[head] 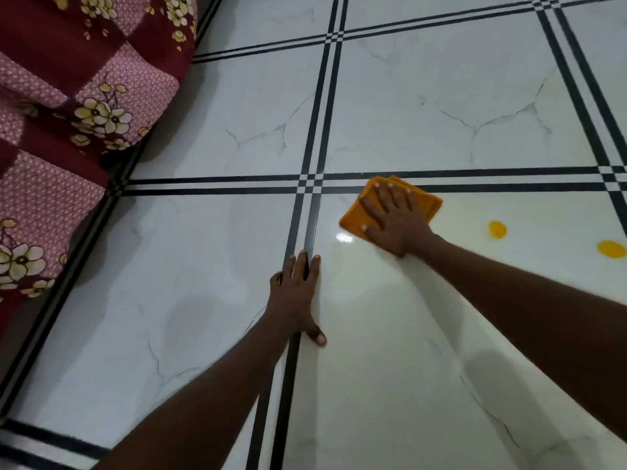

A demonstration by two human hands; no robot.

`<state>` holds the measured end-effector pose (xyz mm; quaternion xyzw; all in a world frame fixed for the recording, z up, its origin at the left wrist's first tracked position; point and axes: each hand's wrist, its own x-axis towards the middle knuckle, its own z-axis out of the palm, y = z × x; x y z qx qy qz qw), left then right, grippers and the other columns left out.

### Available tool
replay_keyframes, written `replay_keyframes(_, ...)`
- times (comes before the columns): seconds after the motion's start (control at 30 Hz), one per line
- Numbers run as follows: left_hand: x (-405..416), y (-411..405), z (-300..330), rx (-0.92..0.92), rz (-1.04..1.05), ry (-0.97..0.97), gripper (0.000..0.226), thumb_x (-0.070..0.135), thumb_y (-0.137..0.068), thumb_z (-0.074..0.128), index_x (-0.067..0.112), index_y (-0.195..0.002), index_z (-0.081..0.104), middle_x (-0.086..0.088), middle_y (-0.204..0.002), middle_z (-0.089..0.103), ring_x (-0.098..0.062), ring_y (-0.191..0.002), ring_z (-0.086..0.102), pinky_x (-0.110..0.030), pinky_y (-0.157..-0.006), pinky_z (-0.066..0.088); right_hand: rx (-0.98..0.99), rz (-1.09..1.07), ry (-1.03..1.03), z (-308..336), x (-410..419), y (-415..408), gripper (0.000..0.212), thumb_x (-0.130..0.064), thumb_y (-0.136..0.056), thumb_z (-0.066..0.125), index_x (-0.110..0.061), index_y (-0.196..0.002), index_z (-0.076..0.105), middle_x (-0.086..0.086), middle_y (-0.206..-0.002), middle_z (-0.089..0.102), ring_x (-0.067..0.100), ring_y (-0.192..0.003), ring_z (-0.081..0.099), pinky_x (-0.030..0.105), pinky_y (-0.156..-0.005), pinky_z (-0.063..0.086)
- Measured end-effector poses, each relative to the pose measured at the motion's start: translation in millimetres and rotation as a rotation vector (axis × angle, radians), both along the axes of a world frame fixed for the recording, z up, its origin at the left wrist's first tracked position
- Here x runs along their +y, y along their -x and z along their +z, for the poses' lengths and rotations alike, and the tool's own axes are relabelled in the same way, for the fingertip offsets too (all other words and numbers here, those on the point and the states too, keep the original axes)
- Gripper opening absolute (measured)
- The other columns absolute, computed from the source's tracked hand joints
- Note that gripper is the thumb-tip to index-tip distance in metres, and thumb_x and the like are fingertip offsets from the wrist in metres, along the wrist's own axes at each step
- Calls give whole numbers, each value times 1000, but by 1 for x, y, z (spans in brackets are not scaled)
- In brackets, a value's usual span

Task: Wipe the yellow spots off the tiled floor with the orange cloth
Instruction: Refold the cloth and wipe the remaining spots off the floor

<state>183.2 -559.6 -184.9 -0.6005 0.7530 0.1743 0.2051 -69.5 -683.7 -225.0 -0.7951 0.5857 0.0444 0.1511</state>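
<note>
right hand (393,222) flat, fingers straight, on orange cloth (353,217) under it | left hand (297,293) flat on tiled floor (169,300), holding nothing | two yellow spots (497,229) just right of cloth

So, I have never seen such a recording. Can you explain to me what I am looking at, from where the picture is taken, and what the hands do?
One camera on the person's head looks down at a tiled floor. There is no machine, only two bare hands. The right hand presses flat on a folded orange cloth. The left hand rests flat on the floor and holds nothing. Two yellow spots lie to the right of the cloth, not yet wiped. A flowered red fabric is at the upper left.
</note>
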Motion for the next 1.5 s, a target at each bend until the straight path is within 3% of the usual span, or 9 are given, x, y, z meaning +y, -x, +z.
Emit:
replay_keyframes(0.33, -24, 63, 22, 4, -45, 22, 157, 74, -51, 82, 16, -156, -19, -18, -163, -21, -39, -151, -17, -60, -121, 6, 110, 408, -32, 3, 163, 114, 79, -73, -98, 21, -34, -162, -5, 8, -170, -9, 34, -156, -11, 55, -123, -1)
replay_keyframes(0.47, -46, 143, 12, 75, -195, 2, 160, 70, -47, 86, 16, -157, -18, -16, -163, -24, -37, -151, -19, -57, -122, 4, 39, -34, 12, 0, 107, 135, 89, -82, -87, -3, -34, -162, 4, 5, -169, -10, 33, -158, -2, 54, -124, 1)
replay_keyframes(0.6, -42, 143, -8, 50, -176, 12, 157, 68, -50, 86, 19, -157, -19, -13, -163, -26, -33, -151, -20, -57, -122, 3, 63, -452, -33, 1, 81, 211, 90, -77, -80, 1, -38, -160, -8, 5, -171, -10, 33, -157, -7, 57, -124, 1)
replay_keyframes(0.7, -42, 146, -8, 7, -172, 37, 158, 65, -51, 87, 17, -156, -20, -14, -163, -26, -36, -151, -18, -59, -121, 5, 55, -461, 13, -3, 147, 197, 85, -72, -89, 11, -31, -162, -5, 13, -170, -9, 39, -156, -6, 61, -123, 3)
replay_keyframes(0.87, -44, 155, -5, -37, -188, 18, 156, 67, -54, 85, 16, -155, -22, -16, -162, -26, -38, -151, -18, -59, -121, 8, -33, -62, 59, -9, 147, 143, 79, -68, -95, 26, -33, -163, 5, 11, -171, -3, 36, -157, -5, 62, -123, 1)
replay_keyframes(1.07, -54, 151, -9, -35, -217, -2, 161, 78, -46, 80, 22, -154, -26, -12, -161, -30, -35, -151, -18, -60, -119, 11, 31, -636, 104, -12, 72, 246, 78, -69, -94, 6, -32, -162, 0, 10, -171, -5, 37, -157, -4, 60, -124, -1)
replay_keyframes(1.27, -53, 177, 7, -84, -191, -52, 164, 80, -46, 78, 9, -154, -23, -21, -161, -26, -41, -151, -16, -61, -118, 16, -25, -564, 140, -16, 207, 194, 78, -65, -97, 24, -31, -162, -3, 11, -170, -7, 36, -157, -7, 60, -124, -3)
replay_keyframes(1.4, -26, 265, -3, 56, -331, -58, 161, 81, -47, 77, 15, -154, -24, -19, -159, -33, -41, -148, -24, -60, -119, 3, 1, -431, 107, -12, 138, 229, 82, -71, -92, 14, -31, -163, 2, 11, -171, -7, 36, -157, -5, 62, -123, 4)
replay_keyframes(1.5, -16, 283, -16, 75, -332, -17, 160, 80, -49, 77, 18, -153, -27, -15, -158, -37, -38, -147, -29, -63, -119, -2, 53, -647, 66, -13, 129, 288, 85, -75, -88, 1, -32, -161, -9, 11, -170, -12, 35, -157, -10, 59, -124, -4)
